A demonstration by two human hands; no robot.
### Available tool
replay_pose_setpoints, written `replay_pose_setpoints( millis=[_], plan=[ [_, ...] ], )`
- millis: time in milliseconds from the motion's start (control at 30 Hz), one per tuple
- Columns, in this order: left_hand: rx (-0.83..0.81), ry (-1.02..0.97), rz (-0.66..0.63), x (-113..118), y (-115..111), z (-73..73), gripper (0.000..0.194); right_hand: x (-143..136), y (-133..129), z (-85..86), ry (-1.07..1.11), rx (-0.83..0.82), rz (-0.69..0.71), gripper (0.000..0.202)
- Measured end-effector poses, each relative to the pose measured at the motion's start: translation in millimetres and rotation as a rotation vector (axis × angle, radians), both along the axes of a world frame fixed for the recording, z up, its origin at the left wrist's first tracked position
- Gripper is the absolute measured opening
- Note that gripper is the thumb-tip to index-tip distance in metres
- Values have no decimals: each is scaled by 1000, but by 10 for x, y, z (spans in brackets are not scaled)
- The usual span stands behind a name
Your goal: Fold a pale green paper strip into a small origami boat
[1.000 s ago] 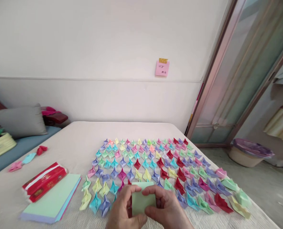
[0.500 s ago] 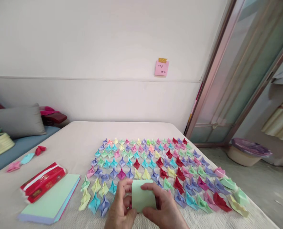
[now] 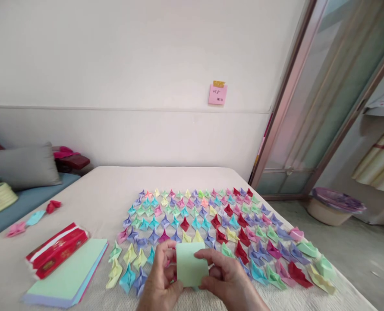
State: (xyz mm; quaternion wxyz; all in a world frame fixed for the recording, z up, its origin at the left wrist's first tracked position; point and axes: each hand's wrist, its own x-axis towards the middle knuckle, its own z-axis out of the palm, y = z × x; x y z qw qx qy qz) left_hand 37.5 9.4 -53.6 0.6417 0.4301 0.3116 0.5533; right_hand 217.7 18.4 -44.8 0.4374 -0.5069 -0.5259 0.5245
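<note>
Green paper [image 3: 191, 268] pinched between both hands' fingers [image 3: 202, 255].

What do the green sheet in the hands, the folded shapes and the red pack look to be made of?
Green sheet: thin matte paper, flat with crisp straight edges, pinched between the left hand and right hand. Folded shapes: likely the same coloured paper, with sharp creases and points. Red pack: seemingly glossy plastic film, judging by its sheen and wrinkles, though that is uncertain.
</note>
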Motion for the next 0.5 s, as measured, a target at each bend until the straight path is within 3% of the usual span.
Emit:
replay_pose_setpoints(
  millis=[100,333,500],
  plan=[
    [-18,32,43,-2,14,-5,64,34,-3,9,25,24,71,36],
    [-61,29,159,-33,21,108,64,76,-20,68,115,41,47,38],
    [-1,32,-22,-99,20,110,41,110,-18,75,202,65,67,40]
  ],
)
